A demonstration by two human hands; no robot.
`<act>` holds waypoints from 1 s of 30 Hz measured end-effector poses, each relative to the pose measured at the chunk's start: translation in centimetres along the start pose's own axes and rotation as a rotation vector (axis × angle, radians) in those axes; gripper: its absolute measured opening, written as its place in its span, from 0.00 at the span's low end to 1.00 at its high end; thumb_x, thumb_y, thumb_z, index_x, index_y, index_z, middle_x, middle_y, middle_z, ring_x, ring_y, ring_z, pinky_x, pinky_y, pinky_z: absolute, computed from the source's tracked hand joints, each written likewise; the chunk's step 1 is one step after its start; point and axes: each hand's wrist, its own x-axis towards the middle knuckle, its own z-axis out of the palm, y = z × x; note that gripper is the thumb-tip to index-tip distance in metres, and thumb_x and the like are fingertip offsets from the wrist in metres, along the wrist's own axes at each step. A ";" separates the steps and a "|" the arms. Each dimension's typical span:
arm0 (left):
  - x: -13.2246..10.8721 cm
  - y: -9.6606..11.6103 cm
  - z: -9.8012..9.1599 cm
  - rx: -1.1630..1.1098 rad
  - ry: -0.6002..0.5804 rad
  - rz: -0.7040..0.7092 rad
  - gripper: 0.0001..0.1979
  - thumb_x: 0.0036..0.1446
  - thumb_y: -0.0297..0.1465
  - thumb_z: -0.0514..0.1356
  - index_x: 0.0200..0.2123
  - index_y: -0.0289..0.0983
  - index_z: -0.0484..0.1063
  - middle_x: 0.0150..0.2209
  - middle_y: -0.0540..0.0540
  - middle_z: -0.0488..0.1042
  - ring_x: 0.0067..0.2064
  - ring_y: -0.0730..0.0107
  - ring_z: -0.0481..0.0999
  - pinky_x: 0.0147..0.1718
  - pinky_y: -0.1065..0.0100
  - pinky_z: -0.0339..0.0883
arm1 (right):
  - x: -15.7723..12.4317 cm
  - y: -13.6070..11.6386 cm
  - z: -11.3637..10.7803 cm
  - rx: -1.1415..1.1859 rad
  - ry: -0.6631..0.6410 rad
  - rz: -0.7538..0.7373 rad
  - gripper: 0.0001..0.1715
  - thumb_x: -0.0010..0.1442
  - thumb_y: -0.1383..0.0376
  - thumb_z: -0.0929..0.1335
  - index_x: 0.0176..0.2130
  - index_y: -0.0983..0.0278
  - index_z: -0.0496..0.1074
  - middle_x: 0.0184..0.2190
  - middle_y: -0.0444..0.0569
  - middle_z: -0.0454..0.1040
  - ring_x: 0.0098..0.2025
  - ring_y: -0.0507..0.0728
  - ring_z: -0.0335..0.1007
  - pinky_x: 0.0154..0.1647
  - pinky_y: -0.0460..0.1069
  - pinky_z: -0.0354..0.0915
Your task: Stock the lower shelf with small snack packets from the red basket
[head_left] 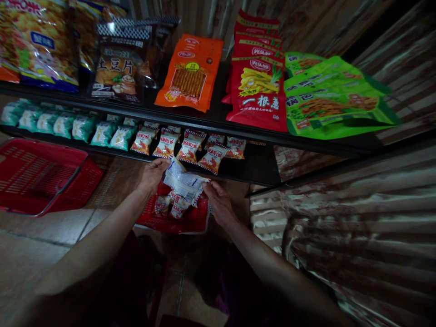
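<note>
Between my two hands is a small snack bag (184, 180), its pale printed back facing up. My left hand (155, 175) pinches its upper left corner, and my right hand (218, 197) grips its right edge. Just below the bag, a red plastic basket (145, 217) on the floor holds a few more small snack bags (179, 206) with white and orange fronts. Ahead of my hands, a row of matching small snack bags (189, 146) stands on the lower shelf (254, 167).
Teal snack bags (63, 123) line the lower shelf's left side. Large snack packs, including an orange pack (194, 72), a red pack (259, 86) and a green pack (327, 97), stand on the upper shelf (204, 117). Another red basket (44, 175) sits left; a patterned curtain (361, 218) hangs right.
</note>
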 end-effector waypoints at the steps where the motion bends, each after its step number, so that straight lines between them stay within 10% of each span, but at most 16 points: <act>1: -0.1 0.0 0.0 0.025 -0.013 0.027 0.06 0.40 0.27 0.69 0.21 0.36 0.73 0.21 0.53 0.70 0.25 0.77 0.66 0.29 0.73 0.60 | 0.2 0.0 0.0 0.017 0.026 -0.008 0.21 0.41 0.49 0.74 0.28 0.61 0.71 0.26 0.41 0.73 0.27 0.50 0.66 0.30 0.45 0.65; 30: -0.3 -0.4 0.6 0.116 0.022 0.093 0.05 0.43 0.24 0.60 0.19 0.36 0.67 0.18 0.55 0.63 0.22 0.78 0.58 0.24 0.75 0.53 | 0.2 -0.6 -0.7 -0.091 0.082 -0.158 0.14 0.49 0.56 0.70 0.36 0.58 0.70 0.26 0.39 0.70 0.26 0.50 0.64 0.28 0.45 0.63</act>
